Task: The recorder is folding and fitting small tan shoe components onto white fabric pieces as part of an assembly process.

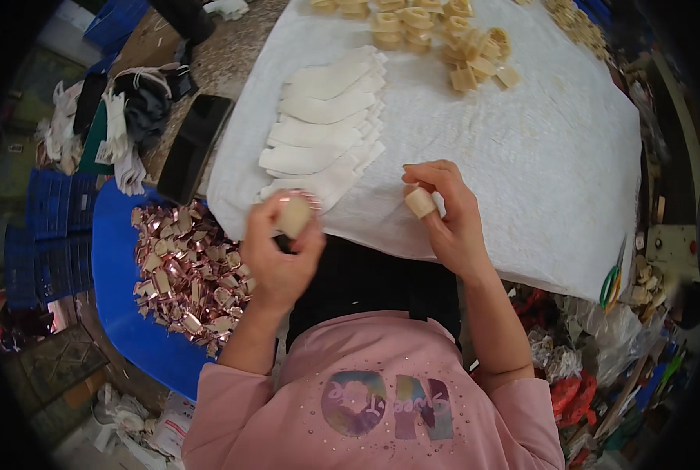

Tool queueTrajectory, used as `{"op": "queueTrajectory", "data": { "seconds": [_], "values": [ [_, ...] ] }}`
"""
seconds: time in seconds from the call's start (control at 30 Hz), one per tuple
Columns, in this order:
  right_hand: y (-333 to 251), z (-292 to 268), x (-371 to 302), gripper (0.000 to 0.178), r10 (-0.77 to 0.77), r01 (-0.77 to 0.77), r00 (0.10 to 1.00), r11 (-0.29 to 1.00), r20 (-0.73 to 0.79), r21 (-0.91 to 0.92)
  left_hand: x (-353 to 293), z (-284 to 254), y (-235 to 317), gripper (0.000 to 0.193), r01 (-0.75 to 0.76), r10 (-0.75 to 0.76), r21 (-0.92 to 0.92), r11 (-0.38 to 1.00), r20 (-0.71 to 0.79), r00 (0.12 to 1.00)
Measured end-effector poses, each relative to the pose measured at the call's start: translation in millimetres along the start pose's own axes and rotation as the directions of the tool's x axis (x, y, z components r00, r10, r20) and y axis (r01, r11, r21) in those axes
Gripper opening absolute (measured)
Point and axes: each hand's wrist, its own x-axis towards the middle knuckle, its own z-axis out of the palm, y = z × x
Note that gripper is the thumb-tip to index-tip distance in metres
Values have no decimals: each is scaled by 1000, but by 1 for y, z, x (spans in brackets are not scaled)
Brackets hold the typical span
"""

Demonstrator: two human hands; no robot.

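My left hand (pixel 275 254) is closed around a small piece with a beige face and shiny pink metallic edge (pixel 295 215), held just above the near left edge of the white-covered table (pixel 522 172). To its right, my right hand (pixel 452 207) hovers over the cover with fingers curved and thumb apart. A beige band (pixel 420 202), like a finger cover, sits round its thumb tip; nothing else shows in its grasp. Overlapping white curved strips (pixel 319 125) lie in a column beyond my left hand. Beige ring-like pieces (pixel 467 51) are piled at the far side.
On my left, a blue tub (pixel 115 305) holds many pink metallic and beige pieces (pixel 185 274). A black phone (pixel 195 149) lies by the table's left edge, near gloves (pixel 116 129). Scissors (pixel 612 286) hang at the right edge. Blue crates (pixel 56 235) stand far left.
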Motion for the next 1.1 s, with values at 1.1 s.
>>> {"op": "queueTrajectory", "data": {
  "seconds": [1.1],
  "values": [
    [2,85,86,19,-279,439,892,725,356,-531,11,5,-27,27,-234,210,293,927,109,972]
  ]
}}
